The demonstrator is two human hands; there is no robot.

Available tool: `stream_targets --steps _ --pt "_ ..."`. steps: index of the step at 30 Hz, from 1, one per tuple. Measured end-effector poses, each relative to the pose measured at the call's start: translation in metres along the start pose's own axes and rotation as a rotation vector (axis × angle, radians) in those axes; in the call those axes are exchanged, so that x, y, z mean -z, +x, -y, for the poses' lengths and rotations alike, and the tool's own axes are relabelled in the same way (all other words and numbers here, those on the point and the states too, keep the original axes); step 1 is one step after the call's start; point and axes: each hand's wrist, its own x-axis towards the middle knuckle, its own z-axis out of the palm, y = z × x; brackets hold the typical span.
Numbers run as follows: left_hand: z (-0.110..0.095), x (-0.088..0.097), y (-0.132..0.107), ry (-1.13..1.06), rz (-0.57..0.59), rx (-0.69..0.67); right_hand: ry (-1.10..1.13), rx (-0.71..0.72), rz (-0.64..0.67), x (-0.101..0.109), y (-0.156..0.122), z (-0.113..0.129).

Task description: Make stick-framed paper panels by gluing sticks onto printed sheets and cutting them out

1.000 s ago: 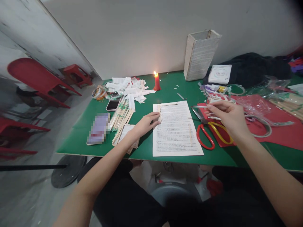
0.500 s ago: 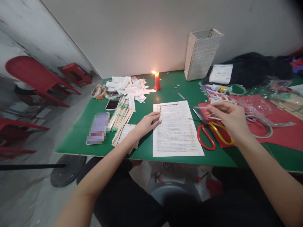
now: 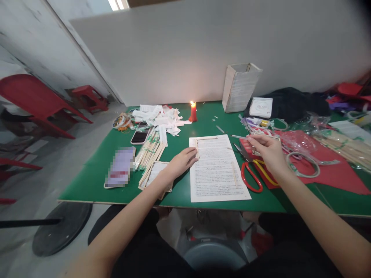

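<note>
Right hand (image 3: pixel 268 151) pinching thin strip (image 3: pixel 239 136)

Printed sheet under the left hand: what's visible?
The printed sheet is a white page of dense small black text, lying flat and slightly skewed on the green table. Thin wooden sticks lie on it along the top, left and lower right. The left hand rests against its left edge.

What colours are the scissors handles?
One scissors handle is red, the other handle yellow, shown in the head view.
</note>
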Motion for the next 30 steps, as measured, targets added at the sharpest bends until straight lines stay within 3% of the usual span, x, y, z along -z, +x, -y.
stream_targets --steps 4,12,17,25,30 --pt "0.002 -0.005 -0.001 -0.012 -0.024 0.001 0.060 0.083 0.037 -0.032 0.025 0.006" --pt "0.002 -0.009 -0.003 -0.034 -0.042 0.032 0.117 0.318 0.018 -0.126 0.089 0.025" --pt "0.001 -0.010 -0.005 -0.051 -0.065 0.021 -0.034 0.462 0.053 -0.171 0.119 0.036" --pt "-0.001 -0.012 -0.006 -0.062 -0.082 0.034 -0.413 0.580 0.072 -0.205 0.141 0.045" --pt "0.000 -0.014 -0.006 -0.055 -0.090 0.020 -0.449 0.603 0.075 -0.210 0.148 0.040"
